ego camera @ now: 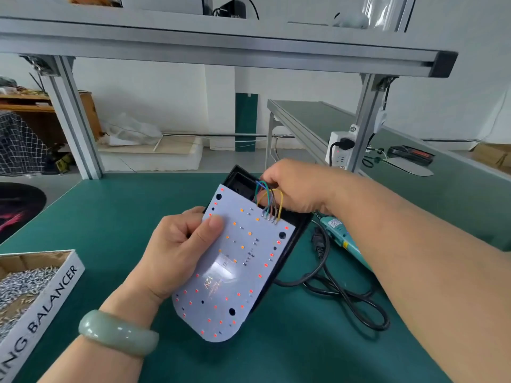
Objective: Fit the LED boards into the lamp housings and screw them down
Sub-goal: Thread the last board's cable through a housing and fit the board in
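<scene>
The step in hand looks like seating. The white, round-ended LED board, dotted with small red and orange LEDs, lies tilted over the black plastic lamp housing and has not dropped into it — the housing's upper compartment stays uncovered, and I see no screw in any hole. The left hand grips the board's left edge, thumb pressed on its face and fingers curled round the rim, so the board sits right in that pinch. The right hand is at the housing's top right corner, fingers curled in at the bundle of coloured wires looping from the board's upper edge. Whether they pinch the wires or the housing rim I cannot tell. The next move probably calls for tucking those wires into the compartment so that none is trapped, then lowering the board flat with its holes lined up. Only then come the silvery screws in the cardboard box at the left, and the teal electric screwdriver lying on the green tabletop beneath the right forearm — both look close to hand.
</scene>
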A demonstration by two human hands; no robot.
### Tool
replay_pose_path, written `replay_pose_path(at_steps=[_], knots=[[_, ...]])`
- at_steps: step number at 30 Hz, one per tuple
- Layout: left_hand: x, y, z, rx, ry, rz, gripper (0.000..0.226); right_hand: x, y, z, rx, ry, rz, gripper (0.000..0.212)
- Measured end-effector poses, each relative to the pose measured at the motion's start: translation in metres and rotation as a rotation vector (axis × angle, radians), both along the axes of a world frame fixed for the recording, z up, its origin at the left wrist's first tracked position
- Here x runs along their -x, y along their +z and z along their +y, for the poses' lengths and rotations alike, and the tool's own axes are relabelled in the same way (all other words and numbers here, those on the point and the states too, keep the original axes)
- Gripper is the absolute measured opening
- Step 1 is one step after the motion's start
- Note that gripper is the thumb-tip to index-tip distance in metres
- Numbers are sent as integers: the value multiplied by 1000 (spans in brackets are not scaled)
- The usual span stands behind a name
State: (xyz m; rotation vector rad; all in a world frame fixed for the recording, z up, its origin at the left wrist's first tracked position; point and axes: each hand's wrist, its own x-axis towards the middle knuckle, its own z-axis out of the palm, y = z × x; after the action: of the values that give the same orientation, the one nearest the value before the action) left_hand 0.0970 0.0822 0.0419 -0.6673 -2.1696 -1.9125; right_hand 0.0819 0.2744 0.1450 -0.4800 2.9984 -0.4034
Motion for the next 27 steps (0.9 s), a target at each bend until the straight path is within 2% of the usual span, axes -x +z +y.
replay_pose_path(at_steps=[2, 5, 8, 11, 13, 15, 17, 19, 23, 25, 27], knots=[[-1, 1, 2, 39, 11, 22, 78, -2, -7, -2, -11, 16, 15, 30], [-3, 3, 5, 44, 16, 28, 80, -1, -16, -2, 98, -38, 83, 35], [-3, 4, 7, 99, 63, 120, 76, 3, -21, 1, 135, -55, 136, 25], [-3, 7, 4, 122, 130, 229, 75, -1, -22, 3, 307, -20, 159, 18], [-2, 8, 2, 152, 144, 259, 80, -5, -22, 6, 451, 53, 56, 8], [-2, 7, 3, 188, 149, 265, 86, -8, -21, 12, 571, 90, -76, 11], [-2, 7, 3, 201, 150, 263, 81, -7, -22, 15, 540, 85, -46, 20], [-3, 5, 4, 197, 153, 258, 71, -7, -25, 12, 407, 81, 77, 27], [-6, 7, 7, 148, 137, 254, 89, -4, -28, 8, 362, 63, 163, 46], [-7, 8, 8, 145, 126, 256, 92, 0, -31, 8, 381, 64, 180, 35], [-7, 8, 9, 160, 112, 266, 92, 3, -37, 5, 438, 46, 195, 10]])
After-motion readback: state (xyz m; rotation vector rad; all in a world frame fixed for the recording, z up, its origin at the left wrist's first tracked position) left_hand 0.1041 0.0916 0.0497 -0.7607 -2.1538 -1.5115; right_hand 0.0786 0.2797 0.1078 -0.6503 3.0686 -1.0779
